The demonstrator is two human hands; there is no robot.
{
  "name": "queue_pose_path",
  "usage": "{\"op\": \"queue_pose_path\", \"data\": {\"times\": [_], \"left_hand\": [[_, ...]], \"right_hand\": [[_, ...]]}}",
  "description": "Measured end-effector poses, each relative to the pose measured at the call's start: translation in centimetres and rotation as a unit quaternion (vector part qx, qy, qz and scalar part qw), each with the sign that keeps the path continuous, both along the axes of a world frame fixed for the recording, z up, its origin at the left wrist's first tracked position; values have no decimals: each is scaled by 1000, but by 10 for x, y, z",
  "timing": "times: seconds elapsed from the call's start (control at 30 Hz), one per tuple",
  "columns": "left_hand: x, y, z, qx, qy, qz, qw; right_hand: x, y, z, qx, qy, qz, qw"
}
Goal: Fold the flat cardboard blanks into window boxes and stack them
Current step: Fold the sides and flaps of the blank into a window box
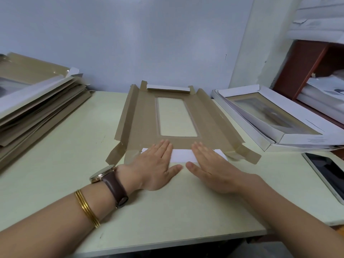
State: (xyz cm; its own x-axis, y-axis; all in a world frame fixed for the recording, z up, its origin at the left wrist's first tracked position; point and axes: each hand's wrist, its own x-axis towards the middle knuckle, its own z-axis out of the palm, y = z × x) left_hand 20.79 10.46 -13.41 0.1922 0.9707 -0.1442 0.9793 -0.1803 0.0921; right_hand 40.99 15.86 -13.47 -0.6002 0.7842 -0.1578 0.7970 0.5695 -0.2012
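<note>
The blank (145, 120) lies brown side up in the middle of the counter (74, 146), straight ahead of the person. Its long axis runs away from them and the window (176, 116) is centred in it. The near flap (181, 155) is turned inward, white side up. Both hands lie on it side by side: the left hand (156, 164) over its left half, the right hand (210, 164) over its right half, thumbs almost meeting. Neither hand has a grip on anything; the fingers are straight and together, palms down, pressing the flap flat. This looks like creasing the near fold.

The blank reaches forward from the fingertips, so each hand is equally near its own long side flap (124, 116), and those flaps are only part raised. The far flap (168, 88) already stands up, white face showing.

To the left sits a stack of blanks (37, 101), cut off by the frame edge. To the right are finished boxes (279, 118), nested or stacked; how many is hard to tell. A phone (327, 174) lies nearer, partly out of view. The palms hide the crease itself and most of the near flap, so how sharply it is folded cannot be judged.
</note>
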Motion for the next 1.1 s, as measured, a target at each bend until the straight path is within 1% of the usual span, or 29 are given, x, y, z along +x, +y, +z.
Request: {"op": "queue_pose_path", "data": {"times": [0.17, 0.37, 0.57, 0.73, 0.83, 0.93, 1.0, 1.07, 1.1], "left_hand": [[4, -2, 0, -10, 6, 60, 998], [8, -2, -3, -12, 13, 110, 994], [11, -3, -5, 1, -3, 125, 992], [16, 2, 3, -25, 2, 135, 991], [18, 3, 8, -36, 44, 132, 990], [20, 0, 17, 24, 125, 98, 987], [20, -3, 29, 56, 171, 65, 982], [16, -3, 40, 70, 188, 34, 979], [12, -2, 44, 73, 175, 22, 982]], "right_hand": [[17, 0, 5, 3, -25, -36, 999], [18, -2, 4, 19, -36, -46, 998], [16, -3, 2, 27, -43, -54, 997], [14, 1, 3, 30, -54, -55, 997], [12, 2, 8, 23, -55, -59, 996], [9, 0, 17, 24, -76, -58, 995], [9, -2, 23, 46, -94, -50, 993], [11, -2, 30, 82, -111, -34, 990], [12, -2, 33, 104, -119, -22, 987]]}}
